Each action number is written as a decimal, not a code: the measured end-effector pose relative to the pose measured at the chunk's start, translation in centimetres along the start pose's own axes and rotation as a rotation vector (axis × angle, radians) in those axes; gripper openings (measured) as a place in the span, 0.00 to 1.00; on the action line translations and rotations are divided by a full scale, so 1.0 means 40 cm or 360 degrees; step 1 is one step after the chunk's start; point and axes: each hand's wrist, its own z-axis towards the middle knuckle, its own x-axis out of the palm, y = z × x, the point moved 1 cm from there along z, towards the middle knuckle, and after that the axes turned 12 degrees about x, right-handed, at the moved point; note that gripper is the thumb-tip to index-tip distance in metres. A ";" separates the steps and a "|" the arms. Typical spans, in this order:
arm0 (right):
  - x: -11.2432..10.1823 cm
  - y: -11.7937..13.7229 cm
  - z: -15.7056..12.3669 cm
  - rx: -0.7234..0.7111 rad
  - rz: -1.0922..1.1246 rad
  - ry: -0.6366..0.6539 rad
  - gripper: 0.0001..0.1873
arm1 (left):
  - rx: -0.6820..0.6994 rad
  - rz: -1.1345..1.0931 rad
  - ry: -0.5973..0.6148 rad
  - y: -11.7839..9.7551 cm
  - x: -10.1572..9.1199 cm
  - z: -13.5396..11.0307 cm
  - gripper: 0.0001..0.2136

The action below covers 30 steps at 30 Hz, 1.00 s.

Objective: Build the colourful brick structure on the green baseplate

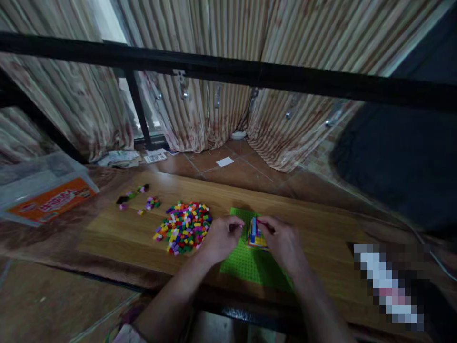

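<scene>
A green studded baseplate (246, 264) lies on the wooden board. On it stands a small block build (255, 238) in blue, yellow and other colours. Over the plate, left of the build, my left hand (222, 238) is closed in a pinch, with a tiny pale pink brick (242, 226) at its fingertips. My right hand (283, 238) has its thumb and fingers pinched at the top of the build, touching or just above it. A speck of dark pink shows there, too small to name. That hand covers the build's right side.
A heap of mixed toy bricks (185, 226) lies left of my left hand. Farther left are several small brick clusters (152, 203) on the wooden board (117, 238). A clear plastic box (46, 190) with an orange label stands at far left. A black rail (214, 64) crosses before curtains.
</scene>
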 end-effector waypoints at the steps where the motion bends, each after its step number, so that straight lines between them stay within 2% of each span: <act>1: -0.004 -0.003 -0.001 0.0046 0.0016 -0.0001 0.12 | 0.0002 0.0002 0.0007 -0.001 0.001 0.000 0.12; 6: -0.022 -0.012 0.000 0.0184 0.0042 -0.0115 0.12 | -0.0016 0.0013 0.0023 -0.001 0.003 -0.001 0.12; 12: -0.016 -0.034 0.013 0.0169 0.0076 -0.0308 0.15 | -0.0009 0.0037 0.0049 0.002 0.001 0.000 0.11; 20: 0.048 -0.077 0.026 0.0400 0.0339 -0.0020 0.22 | 0.0022 0.0044 0.0052 0.009 0.002 0.000 0.11; 24: 0.054 -0.070 0.029 0.0513 0.0475 0.0065 0.20 | 0.0014 0.0069 0.0067 0.009 0.003 0.000 0.10; 30: 0.052 -0.055 0.028 0.0513 0.0573 0.0111 0.17 | 0.0019 0.0076 0.0062 0.008 0.003 -0.001 0.10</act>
